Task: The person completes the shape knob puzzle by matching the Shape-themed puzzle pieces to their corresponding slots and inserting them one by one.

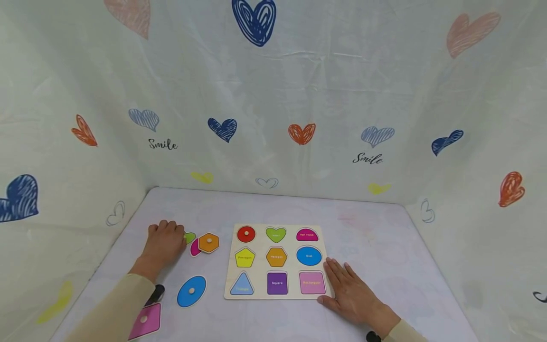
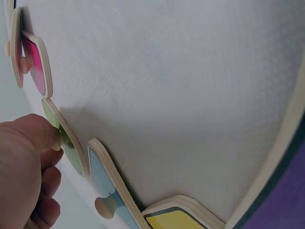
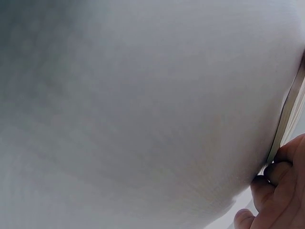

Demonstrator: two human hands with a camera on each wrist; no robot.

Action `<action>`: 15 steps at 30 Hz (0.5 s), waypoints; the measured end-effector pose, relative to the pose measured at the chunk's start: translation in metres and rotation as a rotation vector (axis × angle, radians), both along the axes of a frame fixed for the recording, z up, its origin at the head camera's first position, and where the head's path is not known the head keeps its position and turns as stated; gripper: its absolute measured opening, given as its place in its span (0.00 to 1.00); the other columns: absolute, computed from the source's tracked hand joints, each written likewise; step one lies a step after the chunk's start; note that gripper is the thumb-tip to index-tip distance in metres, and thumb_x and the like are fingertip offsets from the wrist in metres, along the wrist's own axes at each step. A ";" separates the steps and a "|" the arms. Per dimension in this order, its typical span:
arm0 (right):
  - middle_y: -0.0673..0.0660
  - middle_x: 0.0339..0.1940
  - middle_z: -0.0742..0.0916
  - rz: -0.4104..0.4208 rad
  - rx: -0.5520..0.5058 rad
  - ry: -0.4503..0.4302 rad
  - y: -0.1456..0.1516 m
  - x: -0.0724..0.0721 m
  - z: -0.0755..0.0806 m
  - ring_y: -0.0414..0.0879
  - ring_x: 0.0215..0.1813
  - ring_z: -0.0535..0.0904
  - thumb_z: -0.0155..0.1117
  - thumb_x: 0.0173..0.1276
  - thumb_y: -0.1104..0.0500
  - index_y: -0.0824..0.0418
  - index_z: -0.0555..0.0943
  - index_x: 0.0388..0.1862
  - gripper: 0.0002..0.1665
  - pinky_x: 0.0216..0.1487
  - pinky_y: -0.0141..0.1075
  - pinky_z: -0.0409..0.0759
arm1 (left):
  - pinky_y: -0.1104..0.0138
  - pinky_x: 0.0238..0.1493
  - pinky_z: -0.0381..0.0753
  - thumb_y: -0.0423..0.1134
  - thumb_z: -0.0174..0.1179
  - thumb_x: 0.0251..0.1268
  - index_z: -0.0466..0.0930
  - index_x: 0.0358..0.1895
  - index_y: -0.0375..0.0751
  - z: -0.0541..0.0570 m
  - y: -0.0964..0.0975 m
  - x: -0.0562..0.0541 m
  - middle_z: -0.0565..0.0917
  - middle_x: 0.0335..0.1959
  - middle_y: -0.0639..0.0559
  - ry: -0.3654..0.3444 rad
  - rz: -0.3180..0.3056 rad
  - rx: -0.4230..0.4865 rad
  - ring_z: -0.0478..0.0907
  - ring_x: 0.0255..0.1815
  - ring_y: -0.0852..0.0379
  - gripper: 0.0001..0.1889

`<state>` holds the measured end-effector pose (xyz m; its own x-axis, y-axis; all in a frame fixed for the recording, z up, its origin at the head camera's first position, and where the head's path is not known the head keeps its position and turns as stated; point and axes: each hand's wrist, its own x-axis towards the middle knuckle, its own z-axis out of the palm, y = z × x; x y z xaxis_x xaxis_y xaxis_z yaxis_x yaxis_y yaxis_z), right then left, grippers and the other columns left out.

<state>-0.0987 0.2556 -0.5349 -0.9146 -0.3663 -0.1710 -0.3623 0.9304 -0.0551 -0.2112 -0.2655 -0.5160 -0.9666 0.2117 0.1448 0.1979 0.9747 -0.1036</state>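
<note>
My left hand point(image 1: 164, 242) is at the left of the table, with thumb and finger pinching the knob of a green puzzle piece point(image 2: 51, 113). In the head view only part of that green piece point(image 1: 190, 237) shows beside the fingers. The wooden shape board point(image 1: 260, 295) lies mid-table, its printed recesses labelled. A red round piece point(image 1: 246, 234) with a knob sits in its top left corner. Against the board's right edge rests my right hand point(image 1: 352, 294), fingers extended; the right wrist view shows its fingertips point(image 3: 281, 171) at the board's side.
Right of the left hand, an orange hexagon point(image 1: 208, 242) overlaps a magenta piece point(image 1: 195, 247). Nearer lie a blue oval point(image 1: 191, 291) and a pink rectangle point(image 1: 147, 320). A blue piece point(image 2: 102, 174), a yellow piece point(image 2: 176, 220) and a purple piece point(image 2: 286, 195) show in the left wrist view.
</note>
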 end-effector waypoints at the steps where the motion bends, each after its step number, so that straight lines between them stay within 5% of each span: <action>1: 0.58 0.87 0.63 -0.002 -0.001 -0.001 0.000 0.000 0.000 0.55 0.86 0.59 0.48 0.73 0.21 0.61 0.57 0.86 0.59 0.84 0.55 0.55 | 0.37 0.57 0.72 0.41 0.73 0.65 0.81 0.49 0.29 0.000 0.000 0.000 0.80 0.38 0.39 -0.005 0.001 0.002 0.72 0.48 0.36 0.19; 15: 0.59 0.86 0.64 -0.004 -0.013 -0.003 0.000 0.000 -0.001 0.56 0.86 0.59 0.49 0.73 0.21 0.62 0.57 0.86 0.59 0.84 0.55 0.55 | 0.38 0.57 0.72 0.41 0.69 0.70 0.82 0.51 0.29 0.003 -0.008 -0.004 0.80 0.39 0.40 -0.062 -0.014 0.038 0.72 0.48 0.37 0.18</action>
<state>-0.0986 0.2552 -0.5355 -0.9156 -0.3649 -0.1690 -0.3583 0.9311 -0.0688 -0.2149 -0.2730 -0.5125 -0.9709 0.2207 0.0930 0.2164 0.9748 -0.0535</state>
